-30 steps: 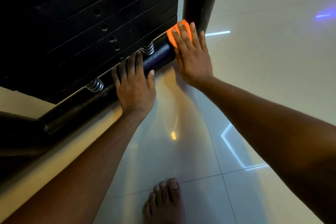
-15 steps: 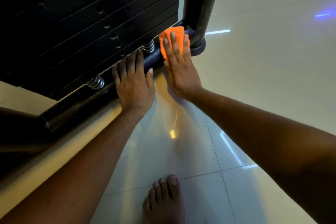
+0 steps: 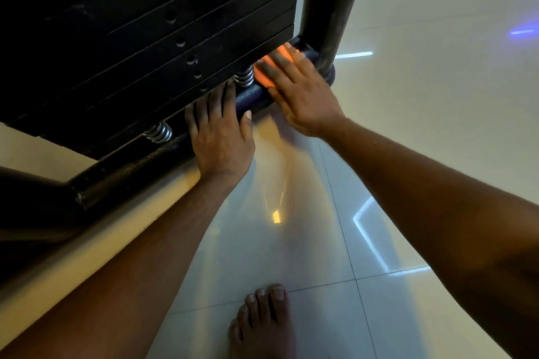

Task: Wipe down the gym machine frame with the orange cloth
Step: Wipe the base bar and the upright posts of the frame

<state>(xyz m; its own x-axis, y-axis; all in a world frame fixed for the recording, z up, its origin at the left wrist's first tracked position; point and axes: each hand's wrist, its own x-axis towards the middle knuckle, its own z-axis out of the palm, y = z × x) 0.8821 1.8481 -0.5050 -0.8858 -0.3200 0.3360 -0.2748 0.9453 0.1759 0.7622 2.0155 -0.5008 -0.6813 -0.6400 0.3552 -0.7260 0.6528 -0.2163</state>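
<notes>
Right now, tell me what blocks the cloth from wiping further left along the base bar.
The left hand rests flat on the base bar, directly left of the orange cloth under the right hand; a spring stands beside it.

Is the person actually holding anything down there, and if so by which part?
No grip: the right hand presses the orange cloth flat onto the frame's bottom bar with straight fingers; the left hand rests open on that bar.

My bare foot stands on the glossy pale tiled floor, where the black machine's base bar also rests.
</notes>
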